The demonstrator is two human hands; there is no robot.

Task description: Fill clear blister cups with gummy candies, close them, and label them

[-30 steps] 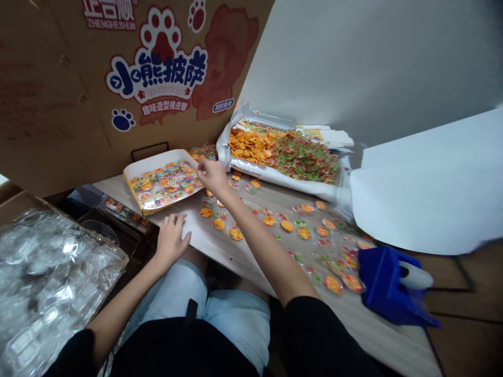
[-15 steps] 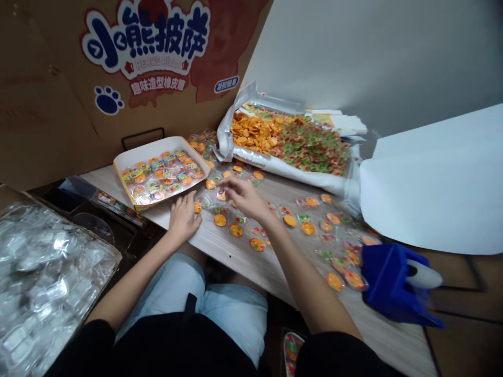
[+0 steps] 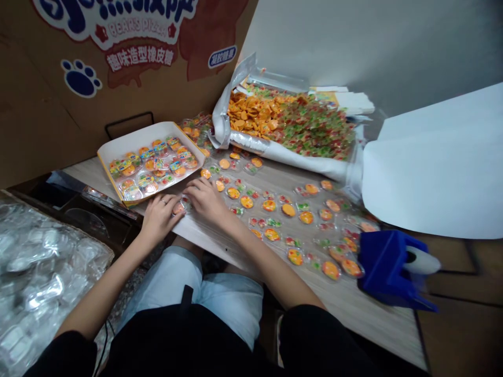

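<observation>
A small clear plastic candy pack [image 3: 179, 206] with an orange piece inside is between my hands, close to the table's front edge. My left hand [image 3: 157, 219] has its thumb and fingers around the pack's left side. From the right, my right hand [image 3: 207, 200] bends its fingers down onto the pack; its fingertips are partly hidden. Just beyond my left hand stands a shallow white-lined carton [image 3: 135, 137], holding several filled clear packs [image 3: 148, 183] with bright labels. More open clear shells with orange discs [image 3: 247, 202] and red and green gummies are spread over the table to the right.
A foil-edged bag [image 3: 283, 152] of orange discs and red-green gummies lies behind the shells. A blue tape dispenser [image 3: 383, 267] stands at the right end of the table [image 3: 377, 319]. Empty plastic shells [image 3: 43, 277] fill a box at lower left. A large printed carton [image 3: 129, 94] rises behind.
Both hands have moved left and nearer the table's edge. My right hand has left the spread shells and now meets my left hand at one pack. The view has shifted slightly.
</observation>
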